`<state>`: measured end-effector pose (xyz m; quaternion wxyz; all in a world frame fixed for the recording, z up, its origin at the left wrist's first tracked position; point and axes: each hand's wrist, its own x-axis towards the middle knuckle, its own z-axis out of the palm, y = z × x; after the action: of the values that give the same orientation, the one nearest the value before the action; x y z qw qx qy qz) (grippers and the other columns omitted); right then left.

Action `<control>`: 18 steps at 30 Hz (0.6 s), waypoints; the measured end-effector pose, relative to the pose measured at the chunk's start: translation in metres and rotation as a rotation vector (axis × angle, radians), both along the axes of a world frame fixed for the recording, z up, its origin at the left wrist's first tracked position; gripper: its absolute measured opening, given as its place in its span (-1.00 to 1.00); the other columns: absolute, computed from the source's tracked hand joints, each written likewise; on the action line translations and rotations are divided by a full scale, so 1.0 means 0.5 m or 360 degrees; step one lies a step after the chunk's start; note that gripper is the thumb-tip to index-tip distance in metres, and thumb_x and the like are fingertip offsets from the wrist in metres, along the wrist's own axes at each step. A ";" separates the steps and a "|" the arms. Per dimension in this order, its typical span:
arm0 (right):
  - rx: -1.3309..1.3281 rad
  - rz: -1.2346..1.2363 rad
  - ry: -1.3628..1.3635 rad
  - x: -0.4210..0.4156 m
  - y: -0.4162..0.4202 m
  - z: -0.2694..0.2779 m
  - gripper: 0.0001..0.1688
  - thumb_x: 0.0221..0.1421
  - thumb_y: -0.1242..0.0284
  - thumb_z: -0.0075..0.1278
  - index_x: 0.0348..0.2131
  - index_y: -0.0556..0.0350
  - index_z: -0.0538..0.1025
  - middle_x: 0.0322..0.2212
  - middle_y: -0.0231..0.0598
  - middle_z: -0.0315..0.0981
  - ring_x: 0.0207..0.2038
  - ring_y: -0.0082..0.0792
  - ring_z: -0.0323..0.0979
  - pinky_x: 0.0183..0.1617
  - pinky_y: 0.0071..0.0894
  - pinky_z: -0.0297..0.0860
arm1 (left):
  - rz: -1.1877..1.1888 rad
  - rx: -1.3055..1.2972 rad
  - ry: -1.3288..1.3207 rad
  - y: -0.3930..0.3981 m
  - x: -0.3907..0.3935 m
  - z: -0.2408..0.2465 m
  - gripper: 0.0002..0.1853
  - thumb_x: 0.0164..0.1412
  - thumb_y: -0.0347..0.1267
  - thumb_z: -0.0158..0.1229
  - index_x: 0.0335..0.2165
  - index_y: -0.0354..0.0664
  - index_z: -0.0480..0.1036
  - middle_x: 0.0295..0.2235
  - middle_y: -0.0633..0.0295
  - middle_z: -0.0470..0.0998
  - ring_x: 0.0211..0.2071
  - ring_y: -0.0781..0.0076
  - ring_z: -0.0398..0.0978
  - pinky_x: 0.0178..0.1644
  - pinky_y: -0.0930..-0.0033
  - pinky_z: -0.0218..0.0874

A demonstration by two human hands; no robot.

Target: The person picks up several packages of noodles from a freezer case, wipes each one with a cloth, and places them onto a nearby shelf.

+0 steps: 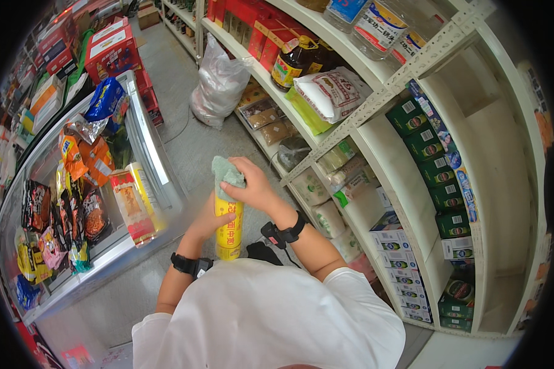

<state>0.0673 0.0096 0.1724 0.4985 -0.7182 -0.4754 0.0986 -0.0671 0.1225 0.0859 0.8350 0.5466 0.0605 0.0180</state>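
My left hand (pixel 211 216) is wrapped around a yellow cylindrical package (pixel 228 230) that bears writing, held in front of my chest. My right hand (pixel 254 184) grips a pale green cloth (pixel 226 174) and presses it over the package's top end. The cloth hides that end. To the left, a red-and-white package (pixel 131 207) and another yellow cylindrical package (pixel 144 189) lie on the glass top of a chest freezer (pixel 159 161), beside several colourful bags of packaged food (pixel 94 159).
White metal shelves (pixel 383 83) on the right hold boxes, a dark oil bottle (pixel 286 67), a white sack (pixel 330 92) and clear bottles (pixel 378 27). A filled plastic bag (pixel 219 83) stands on the aisle floor. Red cartons (pixel 113 50) are stacked behind the freezer.
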 end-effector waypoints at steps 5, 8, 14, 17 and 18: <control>-0.0215 0.0047 -0.0259 -0.002 -0.008 0.037 -0.56 -0.06 0.32 0.11 -0.21 0.28 0.46 -0.32 -0.03 0.46 -0.23 -0.01 0.42 -0.11 -0.28 0.34 | -0.0032 0.0235 0.0061 -0.009 -0.004 0.019 -0.19 -0.07 -0.23 0.32 0.08 -0.24 0.10 -0.09 0.20 0.34 -0.05 0.40 0.31 0.04 0.30 0.17; -0.0018 -0.0010 -0.0229 0.001 -0.006 0.019 -0.58 -0.05 0.28 0.09 -0.26 0.25 0.47 -0.36 -0.03 0.46 -0.27 -0.01 0.42 -0.19 -0.24 0.35 | -0.0012 0.0305 0.0142 -0.007 -0.006 0.028 -0.21 -0.05 -0.22 0.31 0.07 -0.24 0.11 -0.10 0.20 0.34 -0.06 0.41 0.31 0.03 0.31 0.17; 0.0206 -0.0272 0.0184 -0.024 -0.002 -0.048 -0.51 0.06 0.33 0.00 -0.05 0.26 0.36 -0.09 0.08 0.31 -0.03 0.03 0.29 0.02 -0.19 0.25 | 0.0087 0.0150 0.0038 -0.002 0.007 -0.001 -0.26 -0.01 -0.30 0.27 0.09 -0.23 0.11 -0.09 0.19 0.35 -0.05 0.38 0.32 0.02 0.29 0.19; 0.0235 -0.0344 0.0085 -0.068 -0.003 -0.078 -0.40 0.10 0.36 -0.05 0.08 0.26 0.22 0.10 0.12 0.10 0.14 0.12 0.09 0.18 -0.16 0.11 | 0.0219 0.0035 0.0046 -0.007 0.012 0.002 -0.32 0.02 -0.36 0.23 0.08 -0.22 0.13 -0.09 0.18 0.36 -0.05 0.37 0.35 -0.01 0.30 0.24; 0.0205 -0.0354 0.0077 -0.082 -0.007 -0.083 -0.36 0.11 0.37 -0.06 0.12 0.25 0.16 0.15 0.12 0.02 0.20 0.16 0.01 0.22 -0.15 0.06 | 0.0272 0.0005 0.0054 -0.009 0.014 0.012 -0.35 0.03 -0.38 0.22 0.08 -0.22 0.14 -0.09 0.19 0.37 -0.06 0.37 0.36 -0.03 0.31 0.26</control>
<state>0.0262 0.0063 0.1311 0.5627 -0.7305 -0.3859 0.0292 -0.0602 0.1181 0.0922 0.8284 0.5410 0.1212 0.0799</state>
